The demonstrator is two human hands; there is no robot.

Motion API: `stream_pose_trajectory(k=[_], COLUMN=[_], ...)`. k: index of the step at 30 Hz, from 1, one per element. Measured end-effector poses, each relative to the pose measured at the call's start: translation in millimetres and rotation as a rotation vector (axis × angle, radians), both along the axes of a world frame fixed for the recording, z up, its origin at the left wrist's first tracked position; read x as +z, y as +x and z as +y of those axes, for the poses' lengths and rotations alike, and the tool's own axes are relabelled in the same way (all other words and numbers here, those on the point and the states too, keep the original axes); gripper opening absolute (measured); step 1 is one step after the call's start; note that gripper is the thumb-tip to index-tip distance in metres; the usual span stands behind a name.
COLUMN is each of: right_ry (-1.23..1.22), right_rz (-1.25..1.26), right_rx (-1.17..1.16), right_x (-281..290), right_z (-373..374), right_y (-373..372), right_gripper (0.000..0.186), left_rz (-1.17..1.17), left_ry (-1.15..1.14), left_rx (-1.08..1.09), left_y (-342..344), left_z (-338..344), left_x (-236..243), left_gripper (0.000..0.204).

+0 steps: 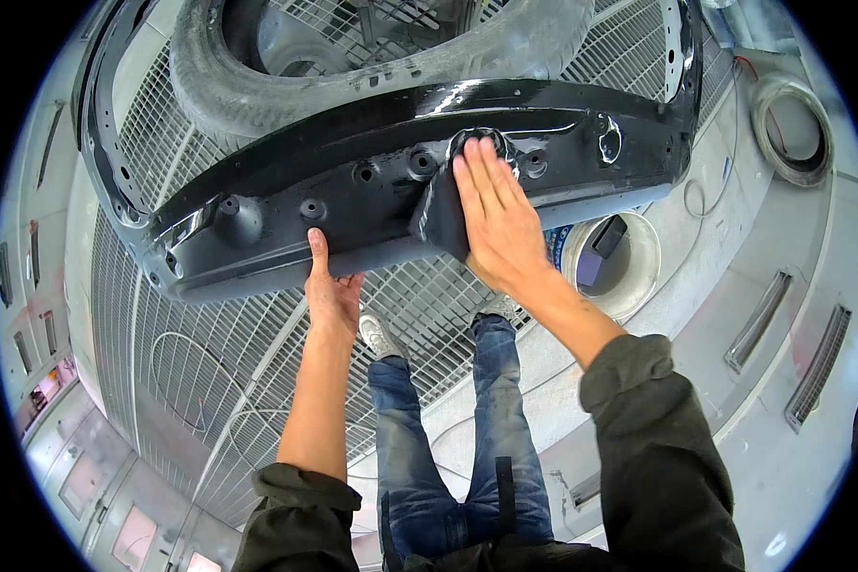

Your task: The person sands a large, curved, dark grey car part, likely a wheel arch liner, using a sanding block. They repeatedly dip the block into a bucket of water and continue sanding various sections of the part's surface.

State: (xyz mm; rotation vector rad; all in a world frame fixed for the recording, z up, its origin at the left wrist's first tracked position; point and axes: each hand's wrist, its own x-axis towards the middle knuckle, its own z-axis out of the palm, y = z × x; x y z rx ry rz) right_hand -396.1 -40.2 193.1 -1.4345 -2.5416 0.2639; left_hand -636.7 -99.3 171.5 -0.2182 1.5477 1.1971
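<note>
A glossy black car body panel (276,234) with round holes and a curved frame spans the upper half of the view. Its near edge is pinched by my left hand (334,296), thumb on the face and fingers partly tucked beneath. My right hand (499,224) lies flat on the panel, right of its middle, fingers stretched out together and pointing away from me. By the palm's left side is a dark angular piece (439,214); I cannot tell if it is a loose sheet or part of the panel. The surface under the palm is hidden.
A worn, dusty tire (210,95) sits behind the panel on the metal floor grating (186,367). At right stands a white bucket (648,262) with dark blocks on it. Farther right lies a ring-shaped object (765,119). Thin hoses or cables (167,381) trail across the floor.
</note>
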Motion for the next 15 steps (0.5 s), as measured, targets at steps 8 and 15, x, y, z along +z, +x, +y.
stream_pose_trajectory(k=[8,15], right_ry=[-0.013,-0.062], right_rz=[0.293,0.293], right_rx=[-0.051,-0.019], right_x=[5.7,-0.9], right_z=[-18.0,2.5], right_y=[-2.8,-35.3], right_gripper=[0.061,0.076], left_rz=[-0.012,0.003], left_ry=[-0.009,-0.018], left_rx=[-0.012,0.007], left_y=[-0.3,1.3], left_z=[-6.7,-5.7], left_x=[-5.2,-1.1], left_gripper=[0.091,0.088])
